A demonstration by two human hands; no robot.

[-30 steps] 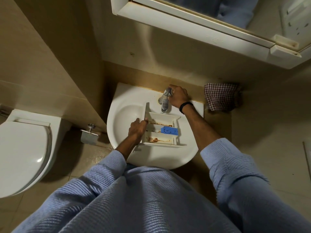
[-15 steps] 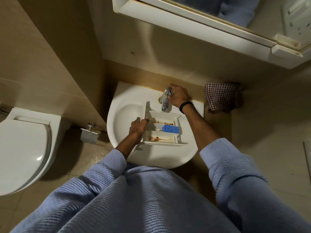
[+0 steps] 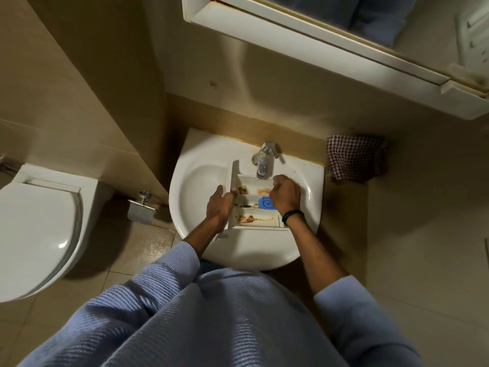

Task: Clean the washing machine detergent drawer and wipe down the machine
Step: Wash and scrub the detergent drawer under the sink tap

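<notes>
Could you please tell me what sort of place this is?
A bathroom, most likely in a home: a white sink with a tap, a toilet to the left, and a mirror cabinet above.

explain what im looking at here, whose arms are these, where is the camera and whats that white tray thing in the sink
No robot here. The view comes from a wide-angle camera worn on a person's head, looking down, so the arms in blue sleeves are the wearer's own. In the white ceramic washbasin, below the chrome tap, lies a white plastic detergent drawer from a washing machine. It has brown residue in its compartments and a blue plastic insert. The left hand grips the drawer's left end. The right hand, fingers curled, is over its right side; whether it holds anything is hidden. A maroon-and-white checked cloth sits right of the basin, a white toilet left.
</notes>
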